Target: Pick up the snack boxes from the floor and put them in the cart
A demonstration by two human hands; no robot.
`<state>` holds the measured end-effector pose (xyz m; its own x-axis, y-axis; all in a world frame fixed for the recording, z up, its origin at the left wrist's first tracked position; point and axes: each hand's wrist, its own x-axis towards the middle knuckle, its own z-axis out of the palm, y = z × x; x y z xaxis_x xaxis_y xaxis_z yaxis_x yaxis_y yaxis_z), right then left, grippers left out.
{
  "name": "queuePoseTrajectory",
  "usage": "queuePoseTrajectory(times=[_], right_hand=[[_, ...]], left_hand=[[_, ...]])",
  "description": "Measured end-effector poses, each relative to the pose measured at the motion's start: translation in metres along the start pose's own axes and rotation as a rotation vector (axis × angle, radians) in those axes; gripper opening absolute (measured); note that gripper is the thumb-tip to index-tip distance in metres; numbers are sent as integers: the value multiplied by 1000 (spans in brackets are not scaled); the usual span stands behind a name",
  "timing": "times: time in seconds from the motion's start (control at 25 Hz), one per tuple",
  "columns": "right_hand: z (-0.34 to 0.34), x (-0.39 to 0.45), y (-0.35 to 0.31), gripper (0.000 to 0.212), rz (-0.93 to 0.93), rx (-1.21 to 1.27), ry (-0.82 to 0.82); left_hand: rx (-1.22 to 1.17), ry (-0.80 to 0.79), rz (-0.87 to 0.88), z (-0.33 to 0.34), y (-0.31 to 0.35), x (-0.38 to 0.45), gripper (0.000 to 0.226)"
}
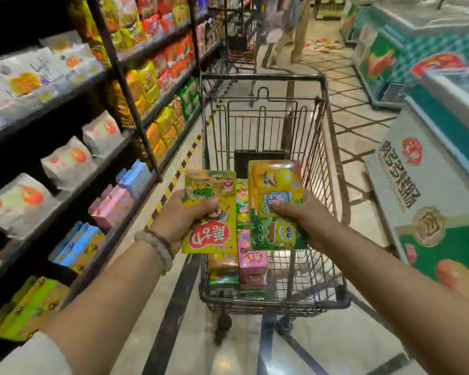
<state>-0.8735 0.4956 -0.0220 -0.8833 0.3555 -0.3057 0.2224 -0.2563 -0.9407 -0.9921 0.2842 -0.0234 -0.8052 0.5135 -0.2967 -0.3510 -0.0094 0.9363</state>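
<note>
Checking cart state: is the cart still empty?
No. Boxes already lie in the cart, among them a pink box, below the two boxes held above it.

At frame centre your left hand (178, 215) grips a yellow-green snack box (210, 212), your right hand (299, 212) a yellow box (276, 204), both above the cart (333, 163), where more boxes (251, 262) lie.

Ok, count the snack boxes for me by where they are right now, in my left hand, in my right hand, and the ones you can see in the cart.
Left hand: 1, the yellow-green box
Right hand: 1, the yellow and green box
Cart: at least 3 visible, pink box, orange box, one between the held boxes
Total: at least 5
</note>
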Motion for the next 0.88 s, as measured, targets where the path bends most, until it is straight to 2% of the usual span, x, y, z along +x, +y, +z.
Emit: queuePoseTrajectory(times=[0.08, 0.28, 0.4, 0.44, 0.56, 0.64, 0.76, 0.88], right_hand=[[-4, 30, 2, 69, 32, 23, 1], [-25, 118, 6, 64, 73, 35, -28], [-39, 165, 9, 67, 102, 24, -51], [-43, 178, 12, 64, 111, 21, -51], [-50, 212, 24, 46, 158, 21, -41], [-52, 230, 36, 49, 190, 24, -12], [-57, 256, 63, 52, 241, 46, 52], [-62, 276, 96, 52, 288, 96, 112]], left_hand=[[1, -7, -24, 2, 0, 27, 70], [34, 24, -89, 13, -7, 106, 73], [51, 68, -116, 23, -17, 148, 61], [54, 83, -121, 24, -22, 162, 59], [61, 134, -151, 26, -37, 193, 72], [62, 202, -167, 27, -47, 209, 64], [170, 273, -160, 29, -66, 238, 50], [316, 334, -145, 32, -91, 262, 48]])
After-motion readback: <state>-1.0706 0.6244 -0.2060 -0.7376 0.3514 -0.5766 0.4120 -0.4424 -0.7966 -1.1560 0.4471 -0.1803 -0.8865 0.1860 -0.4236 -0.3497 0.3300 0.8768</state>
